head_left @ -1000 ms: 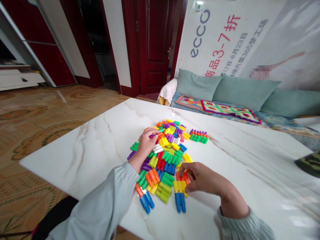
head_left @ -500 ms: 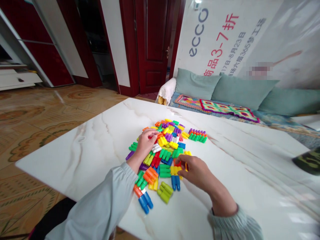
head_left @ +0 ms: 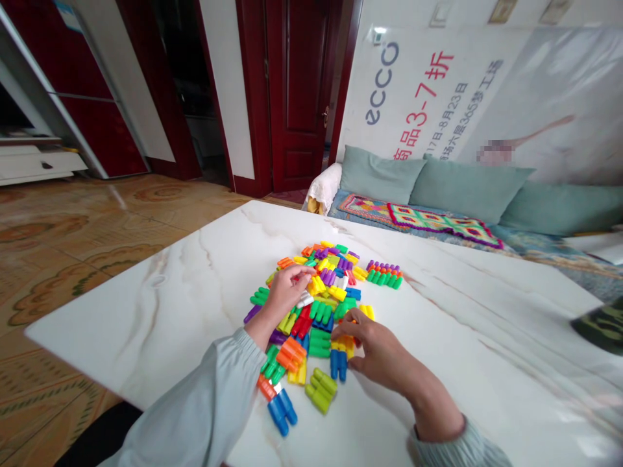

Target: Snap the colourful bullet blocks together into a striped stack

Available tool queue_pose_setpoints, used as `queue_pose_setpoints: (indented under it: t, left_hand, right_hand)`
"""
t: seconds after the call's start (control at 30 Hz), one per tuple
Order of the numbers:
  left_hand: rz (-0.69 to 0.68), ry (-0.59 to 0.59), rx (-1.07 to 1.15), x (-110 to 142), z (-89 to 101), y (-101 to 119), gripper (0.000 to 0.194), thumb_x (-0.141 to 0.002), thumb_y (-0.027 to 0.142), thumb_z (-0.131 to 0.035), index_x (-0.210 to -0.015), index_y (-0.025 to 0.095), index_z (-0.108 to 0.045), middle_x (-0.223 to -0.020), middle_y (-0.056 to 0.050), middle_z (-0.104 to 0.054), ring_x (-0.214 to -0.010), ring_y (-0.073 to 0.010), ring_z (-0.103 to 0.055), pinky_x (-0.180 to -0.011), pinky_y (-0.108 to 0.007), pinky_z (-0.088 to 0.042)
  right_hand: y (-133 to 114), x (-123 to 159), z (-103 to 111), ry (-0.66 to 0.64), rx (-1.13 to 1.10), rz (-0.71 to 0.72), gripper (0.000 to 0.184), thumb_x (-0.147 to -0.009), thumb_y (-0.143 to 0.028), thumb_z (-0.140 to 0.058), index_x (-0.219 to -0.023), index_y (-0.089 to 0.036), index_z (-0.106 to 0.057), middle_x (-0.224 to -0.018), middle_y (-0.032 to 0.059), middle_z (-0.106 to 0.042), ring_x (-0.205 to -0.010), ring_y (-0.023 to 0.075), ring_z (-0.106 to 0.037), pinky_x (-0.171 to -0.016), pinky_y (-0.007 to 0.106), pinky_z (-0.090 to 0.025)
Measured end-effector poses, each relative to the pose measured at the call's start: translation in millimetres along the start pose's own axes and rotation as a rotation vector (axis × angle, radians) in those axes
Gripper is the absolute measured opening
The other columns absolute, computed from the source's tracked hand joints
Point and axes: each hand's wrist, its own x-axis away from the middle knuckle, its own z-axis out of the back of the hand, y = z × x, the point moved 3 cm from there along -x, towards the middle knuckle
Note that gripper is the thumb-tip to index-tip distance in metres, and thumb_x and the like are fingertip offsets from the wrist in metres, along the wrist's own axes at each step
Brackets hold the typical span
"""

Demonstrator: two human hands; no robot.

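Note:
On the marble-patterned table (head_left: 189, 305) lies a loose heap of plastic peg-shaped building blocks in many colours. My left hand (head_left: 287, 288) is over the heap's left side, thumb and fingers closed together; whatever may be between them is hidden. Close below its fingertips is a white block (head_left: 305, 299). At the heap's right edge my right hand (head_left: 377, 344) curls its fingers and thumb around a yellow block (head_left: 342, 345) joined to a blue block (head_left: 339, 366). A green block (head_left: 320, 344) lies just left of that pair.
A joined row of purple, orange and green blocks (head_left: 384, 277) stands right of the heap. Nearer me lie a lime block (head_left: 321, 390) and an orange-and-blue pair (head_left: 282, 412). Beyond the table is a sofa with cushions (head_left: 382, 175); a camouflage-patterned item (head_left: 601, 327) is at the right.
My right hand has shifted left and lower, its fingers now reaching around the yellow and blue blocks. My left hand stays nearly in place. The camera view has tilted slightly up.

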Motion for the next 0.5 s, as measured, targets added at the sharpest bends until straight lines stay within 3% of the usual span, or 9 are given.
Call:
queue_pose_setpoints:
  t: [0.23,0.37,0.5]
  left_hand:
    - [0.008,-0.124,0.084,4.1,-4.5,8.2,0.019,-0.081,0.024,-0.059,-0.093,0.02,-0.074,-0.086,-0.004,-0.075,-0.082,-0.0206,-0.071,-0.073,-0.032,-0.059]
    - [0.02,-0.121,0.129,2.1,-2.8,7.6,0.017,-0.081,0.026,-0.06,-0.09,0.019,-0.073,-0.089,-0.005,-0.075,-0.083,-0.0209,-0.071,-0.076,-0.033,-0.059]
    - [0.027,-0.135,0.23,2.0,0.0,16.7,0.016,-0.08,0.027,-0.062,-0.088,0.018,-0.072,-0.087,-0.006,-0.074,-0.083,-0.0213,-0.071,-0.074,-0.033,-0.059]
  right_hand:
    - [-2.9,0.4,2.2,0.038,-0.013,0.089,0.061,-0.066,-0.004,-0.063,-0.12,-0.03,-0.066,-0.123,0.0045,-0.063,-0.111,0.024,-0.058,-0.094,0.035,-0.047]
    - [-0.5,-2.2,-0.6,0.087,-0.014,0.154,0.055,-0.063,-0.005,-0.06,-0.112,-0.028,-0.069,-0.11,0.0041,-0.069,-0.104,0.0241,-0.058,-0.093,0.037,-0.046]
    - [4.8,-5.9,2.6,0.257,-0.11,0.173,0.048,-0.064,-0.008,-0.059,-0.109,-0.022,-0.068,-0.105,0.0057,-0.068,-0.097,0.0223,-0.059,-0.09,0.036,-0.047]
